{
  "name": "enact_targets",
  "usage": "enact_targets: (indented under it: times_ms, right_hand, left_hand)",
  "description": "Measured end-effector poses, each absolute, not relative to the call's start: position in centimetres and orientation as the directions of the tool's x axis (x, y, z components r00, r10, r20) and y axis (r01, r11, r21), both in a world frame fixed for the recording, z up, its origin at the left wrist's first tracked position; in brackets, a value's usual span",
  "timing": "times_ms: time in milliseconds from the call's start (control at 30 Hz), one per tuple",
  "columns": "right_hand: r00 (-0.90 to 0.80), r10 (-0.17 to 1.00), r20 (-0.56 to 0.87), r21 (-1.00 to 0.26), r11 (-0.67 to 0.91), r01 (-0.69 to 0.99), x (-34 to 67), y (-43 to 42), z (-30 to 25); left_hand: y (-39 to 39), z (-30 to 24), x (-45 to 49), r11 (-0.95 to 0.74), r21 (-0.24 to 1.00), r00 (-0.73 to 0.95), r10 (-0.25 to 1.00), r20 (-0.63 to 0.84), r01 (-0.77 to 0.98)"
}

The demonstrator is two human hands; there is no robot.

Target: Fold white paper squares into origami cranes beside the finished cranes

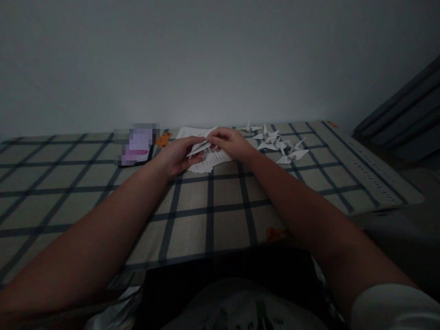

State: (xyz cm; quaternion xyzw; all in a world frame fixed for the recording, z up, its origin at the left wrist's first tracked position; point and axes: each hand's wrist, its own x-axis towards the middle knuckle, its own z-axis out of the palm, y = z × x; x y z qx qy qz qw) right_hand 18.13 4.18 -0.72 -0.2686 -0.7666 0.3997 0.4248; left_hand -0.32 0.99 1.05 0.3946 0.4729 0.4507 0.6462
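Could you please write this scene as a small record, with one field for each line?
Left hand: holds the folded paper from its left side
Right hand: fingers on the same paper, near its upper end
Under the hands: white sheets with printed or written marks, too small to read
Right of the hands: a group of folded paper cranes, exact count unclear
Left of the hands: phone, partly pixelated
Surface: checked tablecloth
Background: plain wall
Light: dim

From the held paper point(198, 148), six o'clock over the cloth point(194, 201) is passable; cranes point(282, 146) block three, the phone point(140, 142) nine, the wall point(206, 64) twelve.
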Motion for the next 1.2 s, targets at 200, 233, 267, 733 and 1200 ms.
enact_targets:
  times_ms: [200, 233, 267, 733, 1200]
  right_hand:
    - [-0.527, 0.718, 0.455, -0.814, 0.575, 0.080, 18.1, 4.6, -0.9]
    - [-0.541, 0.710, 0.452, -0.812, 0.578, 0.079, 18.1, 4.6, -0.9]
    - [-0.550, 0.706, 0.446, -0.813, 0.577, 0.081, 18.1, 4.5, -0.9]
    - [-0.456, 0.738, 0.497, -0.689, 0.655, 0.310, 18.5, 4.9, -0.9]
    - [-0.377, 0.793, 0.478, -0.788, 0.577, 0.216, 17.6, 3.8, -0.7]
  left_hand:
    - [0.8, 1.4, -0.2, 0.251, 0.941, 0.118, 0.966, -0.229, -0.226]
    - [0.8, 1.4, -0.2, 0.255, 0.941, 0.124, 0.965, -0.232, -0.221]
    - [0.8, 1.4, -0.3, 0.258, 0.943, 0.129, 0.963, -0.234, -0.212]
    - [0.0, 0.8, 0.2, 0.146, 0.962, 0.286, 0.955, -0.076, -0.230]
    - [0.4, -0.6, 0.4, 0.006, 0.990, 0.131, 0.991, 0.013, -0.142]
